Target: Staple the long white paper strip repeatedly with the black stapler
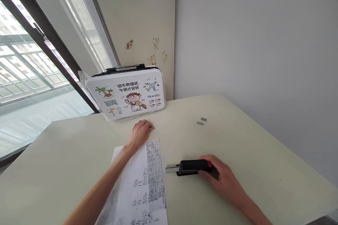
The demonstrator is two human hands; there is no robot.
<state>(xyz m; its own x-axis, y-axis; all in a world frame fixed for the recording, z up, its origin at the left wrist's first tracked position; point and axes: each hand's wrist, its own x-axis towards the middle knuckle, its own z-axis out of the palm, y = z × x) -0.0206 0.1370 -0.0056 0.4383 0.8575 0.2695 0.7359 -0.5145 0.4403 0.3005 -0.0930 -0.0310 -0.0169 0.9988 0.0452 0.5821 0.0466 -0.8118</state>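
Note:
My right hand (220,177) is closed around the rear of a black stapler (194,165) lying on the table. The stapler's metal staple tray (172,169) sticks out from its front, toward the left. Farther back, my left hand (141,132) pinches a small grey strip of staples (152,127) at the tabletop. My left forearm crosses over printed paper sheets (155,182), which carry text and a band of dense dark marks along the right edge. Two more staple strips (202,121) lie apart on the table, beyond the stapler.
A white case (126,91) with cartoon prints and a black handle, partly in clear plastic, stands at the table's back edge. Behind it rises a pale panel (148,17) with worn patches. A window (39,66) is on the left, a grey wall (250,42) on the right.

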